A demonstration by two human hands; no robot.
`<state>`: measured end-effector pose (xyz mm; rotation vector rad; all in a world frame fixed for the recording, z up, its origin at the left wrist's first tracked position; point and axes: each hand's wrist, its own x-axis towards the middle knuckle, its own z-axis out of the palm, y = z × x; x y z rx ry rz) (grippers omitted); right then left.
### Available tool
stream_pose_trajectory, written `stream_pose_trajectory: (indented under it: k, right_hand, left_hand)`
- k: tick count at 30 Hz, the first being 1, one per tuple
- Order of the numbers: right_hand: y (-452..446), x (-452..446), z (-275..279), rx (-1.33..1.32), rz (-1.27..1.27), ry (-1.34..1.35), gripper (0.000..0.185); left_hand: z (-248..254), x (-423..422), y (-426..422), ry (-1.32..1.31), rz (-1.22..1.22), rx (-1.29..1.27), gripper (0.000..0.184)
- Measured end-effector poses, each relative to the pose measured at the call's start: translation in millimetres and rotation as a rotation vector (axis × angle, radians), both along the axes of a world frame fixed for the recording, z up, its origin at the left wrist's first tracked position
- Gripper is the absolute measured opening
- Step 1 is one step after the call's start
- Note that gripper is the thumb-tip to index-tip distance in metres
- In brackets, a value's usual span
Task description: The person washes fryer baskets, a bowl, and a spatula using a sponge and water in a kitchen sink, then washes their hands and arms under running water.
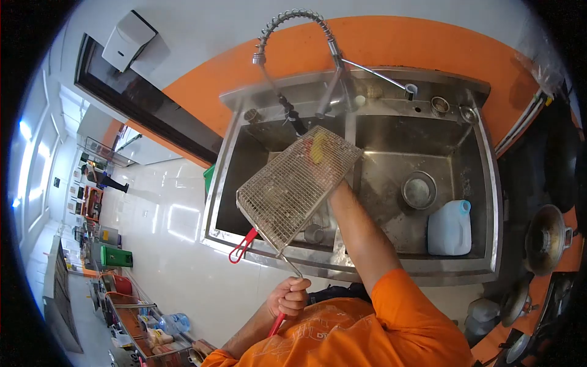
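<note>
My left hand is closed round the handle of a rectangular wire mesh basket, which is tilted over the left basin of a steel double sink. Behind the mesh, near its upper right end, is my right hand, largely hidden by the wires. A yellow and red thing, seen through the mesh, lies at that hand; whether the fingers grip it is too unclear to tell. Close to the basket's top edge hangs the black spray head of the coiled tap.
A round metal bowl and a pale blue jug are in the right basin. Under the basket shows a red handle. Pans stand at the far right. Another person is far off at the left.
</note>
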<state>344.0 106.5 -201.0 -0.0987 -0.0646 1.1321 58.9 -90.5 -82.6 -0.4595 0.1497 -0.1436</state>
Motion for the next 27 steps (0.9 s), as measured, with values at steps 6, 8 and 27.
stream_pose_trajectory:
  k: [6,8,27]
  right_hand:
    - [-4,-31,4,-0.363,-0.110,-0.853,0.029]
    - [-16,-52,13,-0.479,-0.128,-1.344,0.030]
    - [-91,-17,88,-0.341,0.281,-0.015,0.043]
  left_hand:
    - [-2,-2,0,0.031,-0.064,0.043,0.033]
    - [-1,-1,0,0.033,-0.066,0.041,0.033]
    - [0,-11,-2,-0.047,0.037,-0.098,0.029]
